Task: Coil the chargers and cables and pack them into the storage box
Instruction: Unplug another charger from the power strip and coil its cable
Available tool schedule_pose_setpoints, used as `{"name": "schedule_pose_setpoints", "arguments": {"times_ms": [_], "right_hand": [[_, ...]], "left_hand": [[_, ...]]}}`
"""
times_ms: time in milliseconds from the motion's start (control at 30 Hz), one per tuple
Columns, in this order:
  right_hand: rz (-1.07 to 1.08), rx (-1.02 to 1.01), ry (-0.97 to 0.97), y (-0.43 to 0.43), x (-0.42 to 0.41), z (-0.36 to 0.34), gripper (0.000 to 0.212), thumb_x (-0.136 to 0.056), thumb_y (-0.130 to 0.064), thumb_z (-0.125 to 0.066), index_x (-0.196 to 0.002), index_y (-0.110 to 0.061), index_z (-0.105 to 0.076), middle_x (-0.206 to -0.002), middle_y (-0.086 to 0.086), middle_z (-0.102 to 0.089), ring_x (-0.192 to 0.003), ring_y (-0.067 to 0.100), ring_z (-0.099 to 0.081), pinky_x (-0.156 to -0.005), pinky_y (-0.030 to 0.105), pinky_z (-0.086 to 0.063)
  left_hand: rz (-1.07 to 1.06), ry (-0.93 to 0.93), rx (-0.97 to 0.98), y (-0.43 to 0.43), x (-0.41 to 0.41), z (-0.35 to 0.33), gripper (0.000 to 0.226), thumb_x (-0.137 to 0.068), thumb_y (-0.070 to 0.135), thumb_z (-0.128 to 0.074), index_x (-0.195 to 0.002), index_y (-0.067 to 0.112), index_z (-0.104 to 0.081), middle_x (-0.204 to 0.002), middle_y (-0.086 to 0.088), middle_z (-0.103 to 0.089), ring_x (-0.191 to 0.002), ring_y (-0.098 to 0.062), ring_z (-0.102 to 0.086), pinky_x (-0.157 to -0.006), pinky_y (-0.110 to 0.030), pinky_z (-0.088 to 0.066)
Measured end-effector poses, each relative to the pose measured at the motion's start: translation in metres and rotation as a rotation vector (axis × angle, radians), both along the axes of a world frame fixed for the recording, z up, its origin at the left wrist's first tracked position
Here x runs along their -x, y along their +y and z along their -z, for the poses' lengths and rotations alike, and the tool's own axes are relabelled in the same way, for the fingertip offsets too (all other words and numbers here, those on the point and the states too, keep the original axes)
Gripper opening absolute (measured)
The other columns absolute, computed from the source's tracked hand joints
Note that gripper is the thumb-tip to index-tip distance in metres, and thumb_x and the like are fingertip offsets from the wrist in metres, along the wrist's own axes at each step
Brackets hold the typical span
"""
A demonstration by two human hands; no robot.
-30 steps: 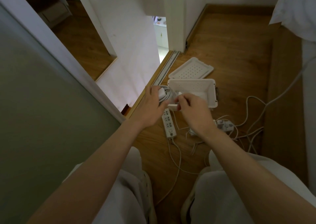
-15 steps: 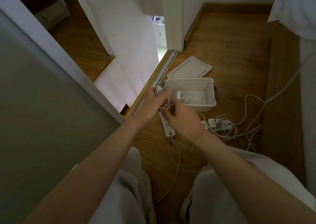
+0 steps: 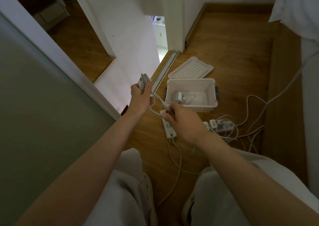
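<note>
Over a wooden floor (image 3: 224,53), the left hand (image 3: 140,97) grips a coiled white cable (image 3: 143,83). The right hand (image 3: 183,122) pinches its loose strand beside the storage box (image 3: 190,108).

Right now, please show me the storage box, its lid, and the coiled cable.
storage box (image 3: 198,108), head view, front wall.
lid (image 3: 190,68), head view, dotted face.
coiled cable (image 3: 143,82), head view, top loops of the bundle.

Dim room with a wooden floor (image 3: 229,49), white walls (image 3: 127,35), a sliding-door track (image 3: 164,70) and white bedding (image 3: 298,6).
</note>
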State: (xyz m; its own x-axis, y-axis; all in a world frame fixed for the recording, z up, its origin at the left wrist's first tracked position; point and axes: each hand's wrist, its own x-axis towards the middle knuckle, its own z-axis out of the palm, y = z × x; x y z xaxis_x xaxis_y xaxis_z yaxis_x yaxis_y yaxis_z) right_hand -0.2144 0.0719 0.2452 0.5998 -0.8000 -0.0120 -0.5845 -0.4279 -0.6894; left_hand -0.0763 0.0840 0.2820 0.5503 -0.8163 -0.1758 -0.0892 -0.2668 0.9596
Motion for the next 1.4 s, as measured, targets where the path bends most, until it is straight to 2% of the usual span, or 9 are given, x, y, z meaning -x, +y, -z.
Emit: {"name": "schedule_pose_setpoints", "arguments": {"times_ms": [200, 367, 600, 767, 933, 1133, 1267, 1333, 1400], "right_hand": [[-0.076, -0.068, -0.04, -0.005, 0.0, -0.002, 0.016, -0.092, -0.031, -0.055, -0.092, -0.015, -0.055, -0.078, -0.005, -0.054, -0.071, 0.011, -0.051, -0.059, 0.021, -0.039], [-0.081, -0.08, 0.125, -0.014, 0.005, 0.013, 0.016, -0.094, -0.015, -0.05, -0.109, -0.016, -0.055, -0.102, 0.004, -0.063, -0.09, 0.019, -0.06, -0.081, 0.037, -0.052], [0.003, -0.103, -0.02, -0.014, 0.003, 0.011, 0.023, -0.098, -0.024, -0.044, -0.12, -0.016, -0.045, -0.102, 0.003, -0.064, -0.085, 0.019, -0.062, -0.076, 0.038, -0.055], [-0.015, -0.044, -0.01, -0.014, 0.003, 0.012, 0.006, -0.091, -0.023, -0.057, -0.096, -0.021, -0.054, -0.091, -0.003, -0.059, -0.082, 0.013, -0.057, -0.07, 0.024, -0.045], [0.088, -0.046, -0.063, -0.017, 0.006, 0.006, 0.011, -0.088, -0.027, -0.061, -0.093, -0.024, -0.051, -0.097, -0.003, -0.059, -0.084, 0.01, -0.054, -0.07, 0.021, -0.04], [0.041, 0.023, 0.173, -0.012, 0.005, 0.004, 0.029, -0.094, -0.043, -0.045, -0.106, -0.018, -0.049, -0.09, 0.0, -0.064, -0.074, 0.014, -0.06, -0.061, 0.026, -0.048], [-0.011, 0.186, 0.234, -0.008, 0.001, 0.003, 0.029, -0.099, -0.039, -0.035, -0.115, -0.02, -0.051, -0.084, -0.006, -0.064, -0.068, 0.01, -0.056, -0.051, 0.019, -0.035], [-0.045, 0.088, 0.082, -0.004, -0.002, 0.006, 0.03, -0.098, -0.033, -0.042, -0.125, -0.021, -0.048, -0.095, -0.003, -0.065, -0.079, 0.012, -0.061, -0.061, 0.021, -0.043], [-0.046, -0.158, -0.074, -0.001, -0.005, 0.005, 0.046, -0.094, -0.033, -0.051, -0.137, -0.022, -0.038, -0.119, 0.001, -0.062, -0.097, 0.014, -0.06, -0.082, 0.029, -0.049]], "left_hand": [[-0.065, -0.018, 0.009, 0.003, -0.01, -0.005, 0.029, -0.099, 0.034, -0.041, -0.114, 0.01, -0.035, -0.08, 0.002, -0.045, -0.064, -0.006, -0.046, -0.047, -0.005, -0.043], [-0.077, -0.048, 0.025, 0.007, -0.019, -0.005, 0.039, -0.099, 0.035, -0.04, -0.122, 0.004, -0.036, -0.076, 0.002, -0.047, -0.06, -0.006, -0.048, -0.05, -0.009, -0.045], [-0.143, -0.047, 0.081, 0.01, -0.037, -0.004, 0.036, -0.099, 0.035, -0.041, -0.118, 0.005, -0.038, -0.079, 0.001, -0.047, -0.058, -0.005, -0.047, -0.05, -0.012, -0.045], [-0.133, -0.063, 0.093, 0.014, -0.041, -0.005, 0.04, -0.098, 0.036, -0.041, -0.122, 0.003, -0.037, -0.081, 0.0, -0.048, -0.061, -0.006, -0.048, -0.051, -0.012, -0.046], [-0.106, -0.062, 0.083, 0.015, -0.045, -0.005, 0.04, -0.099, 0.035, -0.038, -0.122, 0.002, -0.039, -0.079, -0.001, -0.049, -0.062, -0.006, -0.049, -0.051, -0.01, -0.046], [-0.077, -0.058, 0.079, 0.019, -0.047, -0.006, 0.033, -0.099, 0.036, -0.038, -0.115, 0.007, -0.041, -0.08, -0.002, -0.049, -0.06, -0.006, -0.049, -0.051, -0.014, -0.046], [-0.099, -0.101, 0.091, 0.02, -0.049, -0.006, 0.033, -0.099, 0.036, -0.04, -0.114, 0.006, -0.04, -0.08, -0.002, -0.048, -0.058, -0.006, -0.047, -0.048, -0.014, -0.044], [-0.125, -0.13, 0.098, 0.021, -0.052, -0.006, 0.033, -0.098, 0.035, -0.041, -0.114, 0.006, -0.04, -0.08, 0.0, -0.048, -0.059, -0.006, -0.047, -0.048, -0.013, -0.044], [-0.121, -0.172, 0.093, 0.022, -0.055, -0.005, 0.035, -0.098, 0.036, -0.042, -0.116, 0.007, -0.04, -0.086, -0.003, -0.05, -0.063, -0.007, -0.049, -0.051, -0.016, -0.046]]}}
